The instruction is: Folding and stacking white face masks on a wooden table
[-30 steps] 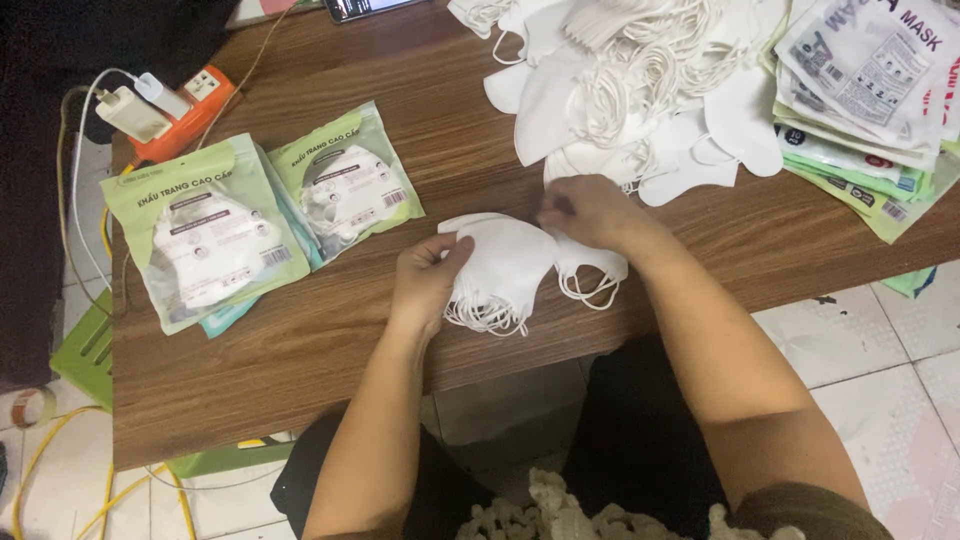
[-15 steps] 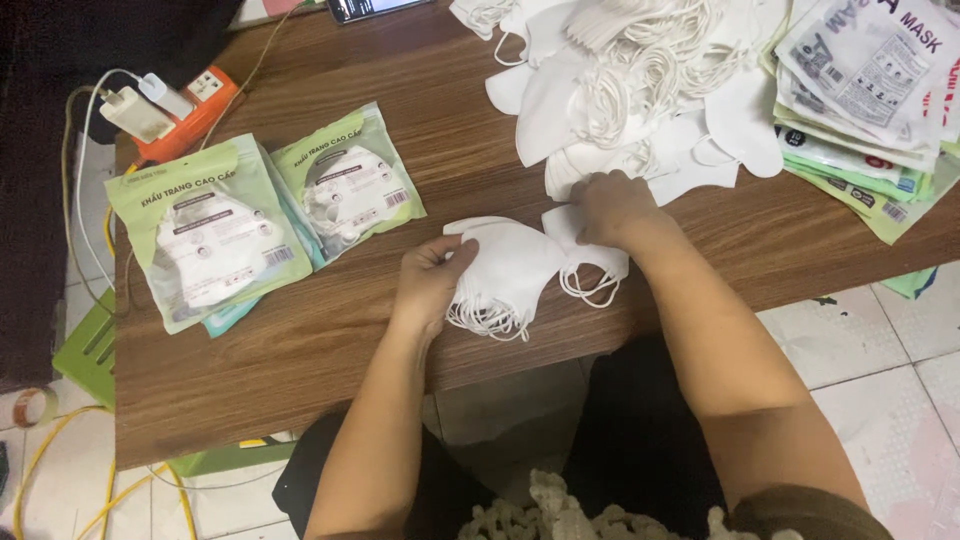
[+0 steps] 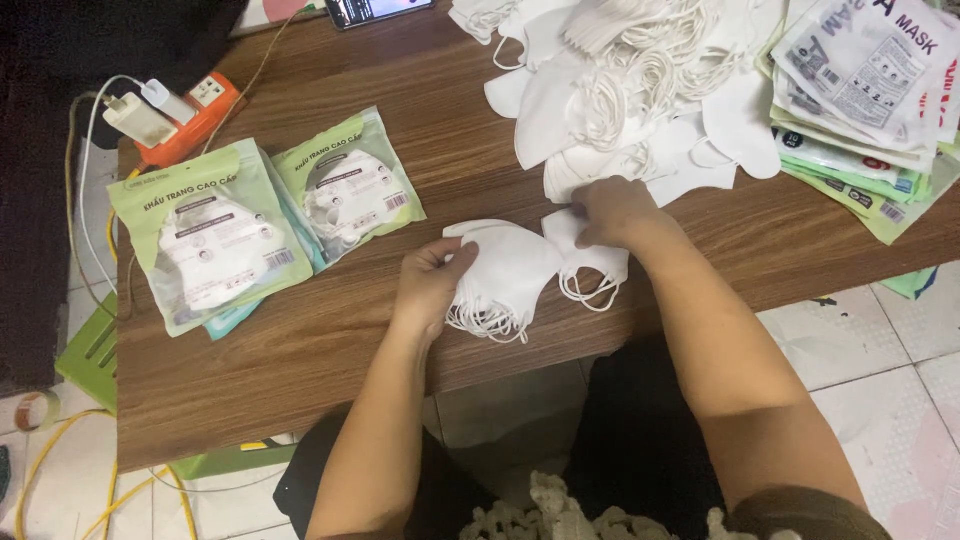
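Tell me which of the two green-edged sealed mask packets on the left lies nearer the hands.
The smaller packet, farther from the table's left edge. It lies closer to the left hand than the larger packet, whose right edge it overlaps.

Packets [image 3: 215, 240] lie left of the mask stack [image 3: 505, 275]; mask heap [image 3: 620, 90] behind.
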